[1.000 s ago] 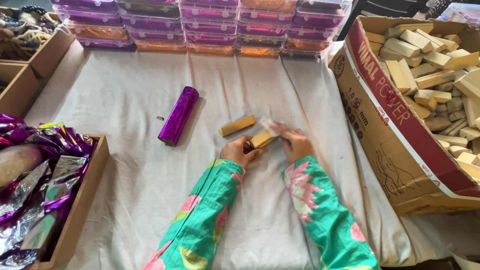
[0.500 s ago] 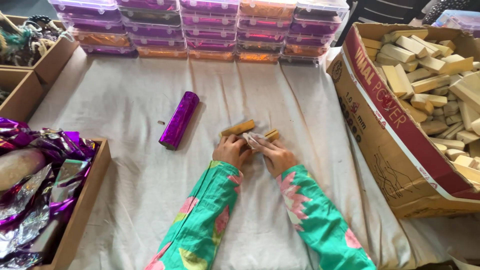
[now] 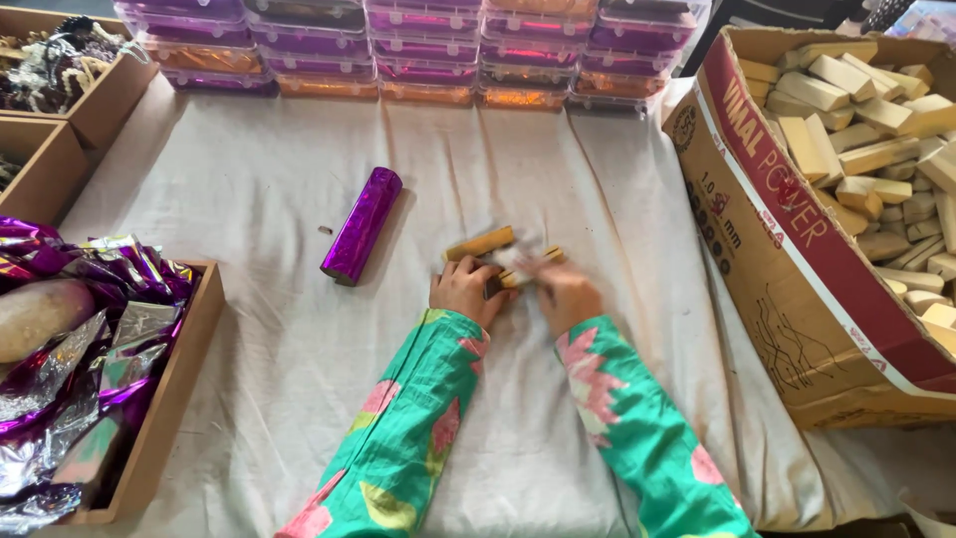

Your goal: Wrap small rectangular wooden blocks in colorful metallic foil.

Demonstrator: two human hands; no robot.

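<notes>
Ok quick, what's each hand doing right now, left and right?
Left hand: closed on a small tan block.
Right hand: on the same block, motion-blurred; its grip cannot be told.

A small packing workshop: a cloth-covered worktop point(image 3: 249, 199) with stacked clear plastic boxes point(image 3: 418, 45) along its far edge, a cardboard carton point(image 3: 797, 299) of wooden blocks point(image 3: 866, 110) at its right edge, and trays of purple foil point(image 3: 90, 329) at its left.

Foil roll point(image 3: 361, 239) left of wood blocks point(image 3: 498, 257); carton point(image 3: 797, 259) right; tray point(image 3: 159, 399) far left.
</notes>
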